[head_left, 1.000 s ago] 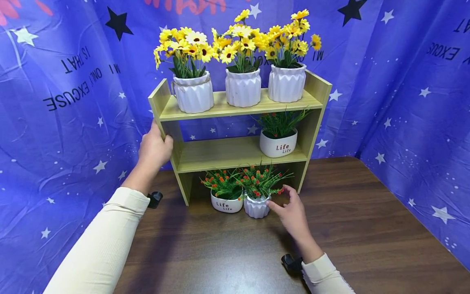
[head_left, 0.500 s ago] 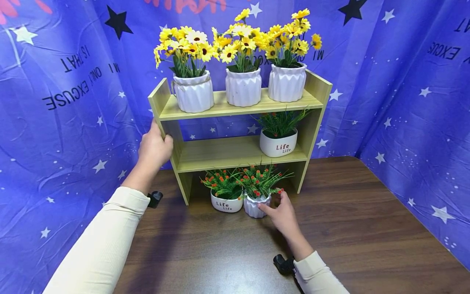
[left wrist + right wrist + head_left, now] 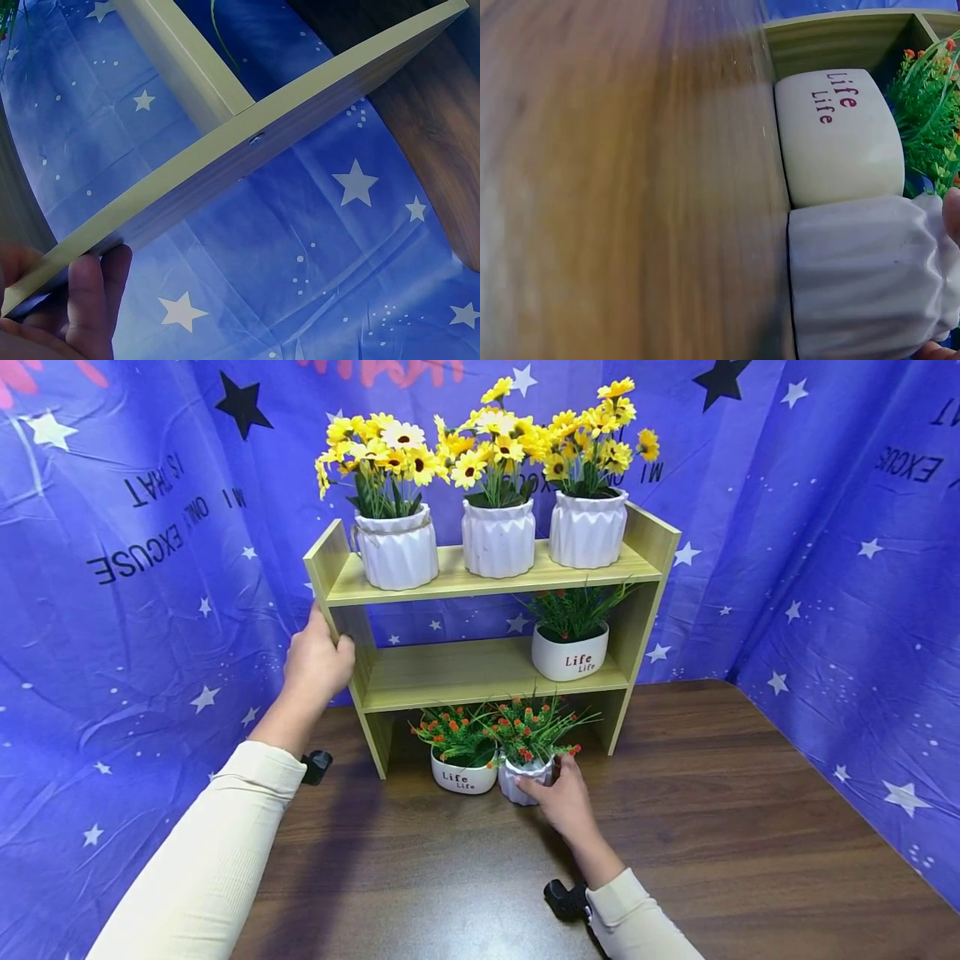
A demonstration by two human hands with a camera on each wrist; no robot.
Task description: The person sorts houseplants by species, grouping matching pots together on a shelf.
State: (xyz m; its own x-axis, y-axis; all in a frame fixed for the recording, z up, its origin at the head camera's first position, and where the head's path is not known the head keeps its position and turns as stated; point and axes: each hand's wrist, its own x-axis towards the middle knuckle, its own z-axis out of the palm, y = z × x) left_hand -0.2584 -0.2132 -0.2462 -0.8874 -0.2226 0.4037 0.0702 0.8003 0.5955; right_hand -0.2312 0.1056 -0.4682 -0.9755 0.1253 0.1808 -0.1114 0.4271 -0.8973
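My left hand (image 3: pixel 318 662) grips the left side panel of a light wooden shelf (image 3: pixel 465 670); the left wrist view shows thumb and fingers (image 3: pixel 86 300) on opposite faces of that panel. Low in front, my right hand (image 3: pixel 567 800) holds a small white fluted flowerpot (image 3: pixel 512 783) with red-flowered greenery, its thumb on the rim side in the right wrist view. This pot stands on the table, right beside a white oval pot (image 3: pixel 463 778) marked "Life". A similar "Life" pot (image 3: pixel 568 653) sits on the middle shelf at the right.
Three white fluted pots with yellow flowers stand on the top shelf: a left one (image 3: pixel 396 550), a middle one (image 3: pixel 498 539) and a right one (image 3: pixel 588 531). The dark wooden table (image 3: pixel 712 810) extends in front and right. A blue starred curtain (image 3: pixel 840 568) hangs behind.
My right hand has moved left onto the small fluted pot, its thumb now on the pot's front. The left hand, the shelf and the other pots have not moved.
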